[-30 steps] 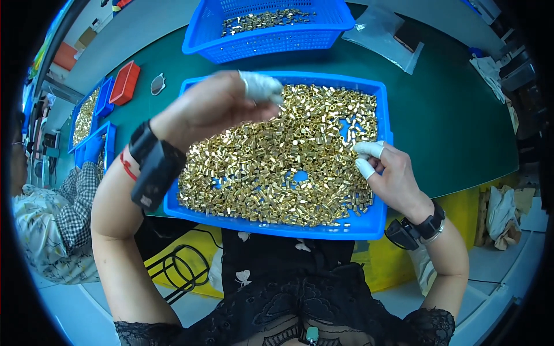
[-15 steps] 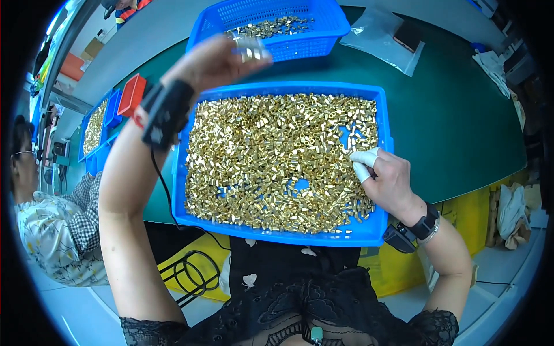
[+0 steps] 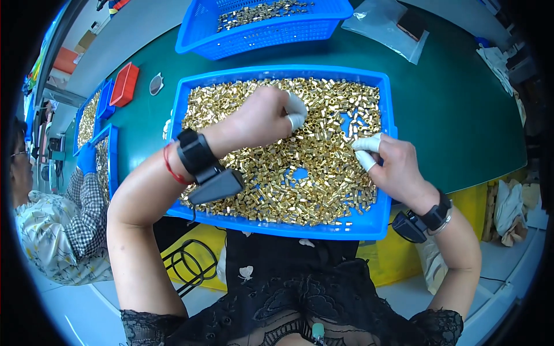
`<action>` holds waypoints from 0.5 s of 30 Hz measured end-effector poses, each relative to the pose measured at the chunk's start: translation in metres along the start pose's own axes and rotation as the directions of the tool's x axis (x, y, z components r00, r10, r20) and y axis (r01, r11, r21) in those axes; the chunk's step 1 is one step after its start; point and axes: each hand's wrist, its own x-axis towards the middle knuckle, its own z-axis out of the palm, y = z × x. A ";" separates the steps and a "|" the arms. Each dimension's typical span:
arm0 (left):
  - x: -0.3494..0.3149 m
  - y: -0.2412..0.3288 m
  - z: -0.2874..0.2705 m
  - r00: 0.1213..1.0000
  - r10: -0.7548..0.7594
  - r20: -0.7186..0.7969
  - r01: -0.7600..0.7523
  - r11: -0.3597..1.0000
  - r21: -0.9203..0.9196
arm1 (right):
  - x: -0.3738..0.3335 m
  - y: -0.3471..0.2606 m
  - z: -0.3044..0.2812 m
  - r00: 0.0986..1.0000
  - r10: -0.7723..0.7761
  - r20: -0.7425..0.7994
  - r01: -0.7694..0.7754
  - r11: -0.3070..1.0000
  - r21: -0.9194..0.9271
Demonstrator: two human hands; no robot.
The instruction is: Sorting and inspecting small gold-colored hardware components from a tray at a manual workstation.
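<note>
Nearest, a blue tray [image 3: 323, 233] is sitting at the worktop's [image 3: 461, 127] near edge, its own near rim reaching slightly past it. Small brass-coloured pieces [image 3: 277, 190] are covering most of the tray, with blue floor showing near the middle and toward the right rim.

The right hand [image 3: 398, 167] is bending in over the tray's right rim, its covered thumb and forefinger sitting close together at the pieces; whether they are clamping one, I cannot tell. The left hand [image 3: 262, 115] is reaching over the pile beyond the tray's middle, its white finger covers [image 3: 296, 106] almost meeting at the tips; the hand itself is hiding whatever may be between them.

For handling such small, tightly packed pieces, light fingertip contact is probably serving better than pressing deep. Working from the thinner patch by the right hand is likely giving a clearer look at single pieces, and leaving the left wrist device [image 3: 216, 184] clear of the pile should avoid dragging any.

Farther off, a perforated blue basket [image 3: 271, 39] is standing toward the worktop's far edge, holding duller pieces [image 3: 259, 14]. A clear plastic bag [image 3: 378, 26] is lying to its right.
</note>
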 end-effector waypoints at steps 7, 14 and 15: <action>-0.009 0.005 0.021 0.999 0.017 -0.032 -0.007 0.956 0.295 | 0.053 -0.031 -0.009 0.988 0.003 0.154 -0.004 1.000 0.007; -0.009 0.007 0.019 0.999 -0.031 -0.019 0.036 0.902 0.431 | 0.082 -0.024 0.024 0.967 -0.062 0.246 0.102 0.983 -0.154; -0.009 0.005 0.020 1.000 -0.006 -0.017 0.013 0.899 0.438 | 0.084 -0.022 0.027 0.965 -0.058 0.257 0.098 0.984 -0.148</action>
